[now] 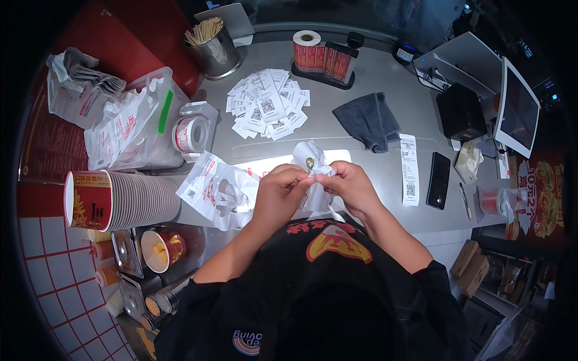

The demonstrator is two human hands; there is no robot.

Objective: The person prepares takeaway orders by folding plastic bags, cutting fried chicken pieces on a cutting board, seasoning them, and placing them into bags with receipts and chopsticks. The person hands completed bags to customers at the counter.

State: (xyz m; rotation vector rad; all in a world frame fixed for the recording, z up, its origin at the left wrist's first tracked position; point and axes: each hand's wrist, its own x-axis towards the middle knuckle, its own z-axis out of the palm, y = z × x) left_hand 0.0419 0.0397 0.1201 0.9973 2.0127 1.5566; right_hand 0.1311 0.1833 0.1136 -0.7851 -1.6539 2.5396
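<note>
Both my hands meet over the counter in front of my chest. The fingertips of my left hand (281, 189) and my right hand (354, 184) pinch a bunched white plastic bag (309, 153), which bears a small green and yellow mark. Its lower part hangs between my wrists, partly hidden by my fingers. Just left of my left hand lies a crumpled white carrier bag (221, 192) with red print. Under the held bag is a bright white sheet or surface (345, 155), mostly covered.
Printed slips (268, 106) are heaped ahead, near a label roll (307, 52) and a grey cloth (368, 119). On the right lie a receipt (409, 171), a phone (438, 180) and a pen (465, 201). Stacked paper buckets (122, 198) and a clear bin (167, 85) line the left.
</note>
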